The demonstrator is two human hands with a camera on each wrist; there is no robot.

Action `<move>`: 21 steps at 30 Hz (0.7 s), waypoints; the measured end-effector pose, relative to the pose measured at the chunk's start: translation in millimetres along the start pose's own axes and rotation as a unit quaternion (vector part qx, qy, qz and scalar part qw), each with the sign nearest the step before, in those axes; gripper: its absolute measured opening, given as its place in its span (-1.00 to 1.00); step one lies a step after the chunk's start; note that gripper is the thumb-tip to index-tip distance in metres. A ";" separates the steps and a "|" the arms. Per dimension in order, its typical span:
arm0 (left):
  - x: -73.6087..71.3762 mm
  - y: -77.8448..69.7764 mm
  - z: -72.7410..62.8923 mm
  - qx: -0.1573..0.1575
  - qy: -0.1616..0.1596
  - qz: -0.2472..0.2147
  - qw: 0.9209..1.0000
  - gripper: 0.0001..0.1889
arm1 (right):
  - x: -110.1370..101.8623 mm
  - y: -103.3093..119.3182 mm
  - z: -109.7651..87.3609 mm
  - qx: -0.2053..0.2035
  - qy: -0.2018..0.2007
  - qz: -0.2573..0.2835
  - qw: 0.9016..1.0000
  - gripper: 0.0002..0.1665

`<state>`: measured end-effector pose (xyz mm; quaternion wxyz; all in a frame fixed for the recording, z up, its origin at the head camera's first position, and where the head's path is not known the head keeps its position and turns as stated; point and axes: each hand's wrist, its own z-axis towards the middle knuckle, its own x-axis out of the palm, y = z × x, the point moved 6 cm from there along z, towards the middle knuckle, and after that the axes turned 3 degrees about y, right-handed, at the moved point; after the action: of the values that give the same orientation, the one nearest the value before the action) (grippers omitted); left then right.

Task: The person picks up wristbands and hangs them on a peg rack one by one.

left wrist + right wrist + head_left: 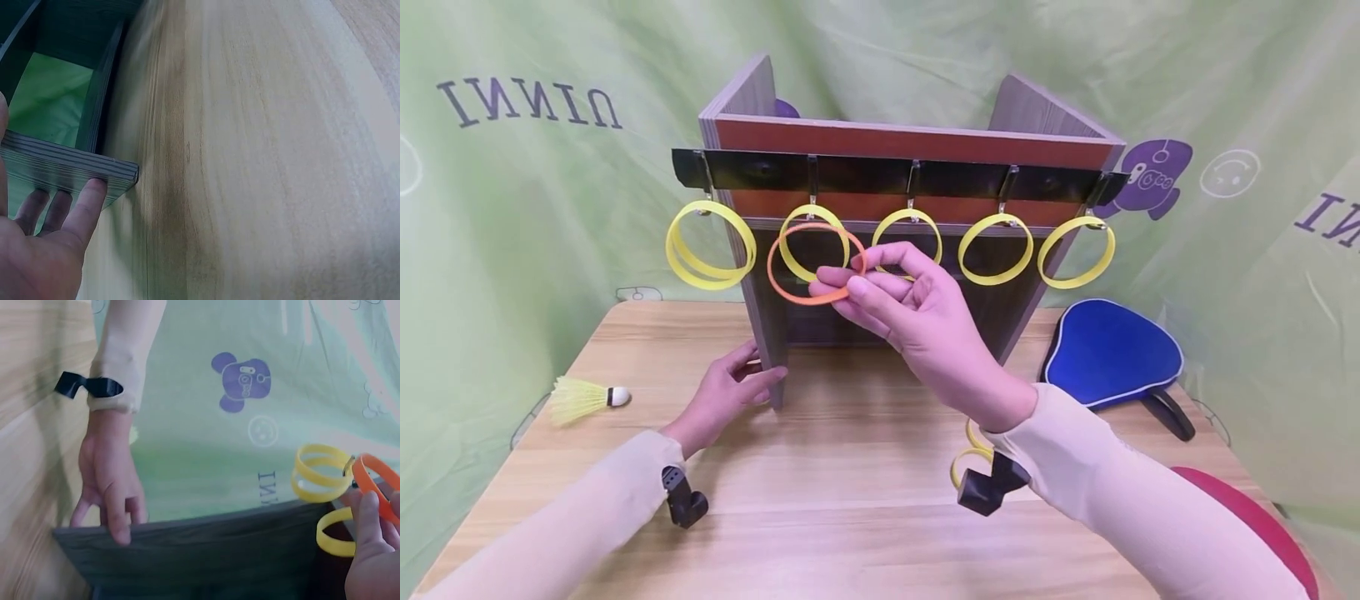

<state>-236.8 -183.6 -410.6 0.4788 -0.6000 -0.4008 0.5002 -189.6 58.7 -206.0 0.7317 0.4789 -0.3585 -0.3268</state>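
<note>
My right hand [936,321] pinches an orange ring [808,302] between thumb and fingers, in front of a grey wooden stand. In the head view the orange ring overlaps a yellow ring [786,254] hanging on the second hook from the left; whether they touch I cannot tell. The left hand [727,398] holds the lower front edge of the stand's left side panel [767,333]. Its thumb lies on one side of the board and its fingers [85,209] on the outer face. Two yellow rings [747,250] hang together on the leftmost hook.
A black hook rail [857,175] crosses the stand's front, with yellow rings [1111,260] on its hooks. Loose yellow rings [955,471] lie below my right wrist. A shuttlecock [583,400] lies left, a blue paddle case [1108,354] right, and a red rounded object [1247,508] near right.
</note>
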 end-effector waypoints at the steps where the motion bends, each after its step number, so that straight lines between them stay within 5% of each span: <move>1: -0.3 0.2 -0.3 0.000 -0.001 0.000 1.000 -0.26 | 1.8 0.2 1.9 -0.004 -0.006 0.009 1.000 -0.83; 10: 1.3 -2.7 -3.3 -0.001 -0.003 -0.004 1.000 -0.28 | 8.6 -2.7 13.1 -0.015 -0.062 0.040 0.997 -0.85; 21: 0.0 -0.5 -2.2 -0.001 -0.001 -0.005 1.000 -0.26 | 1.6 -11.5 14.9 0.014 -0.083 0.003 0.996 -0.84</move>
<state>-234.7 -183.8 -410.0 0.4800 -0.5979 -0.4052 0.4979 -202.9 46.7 -212.2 0.6934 0.4589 -0.4240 -0.3589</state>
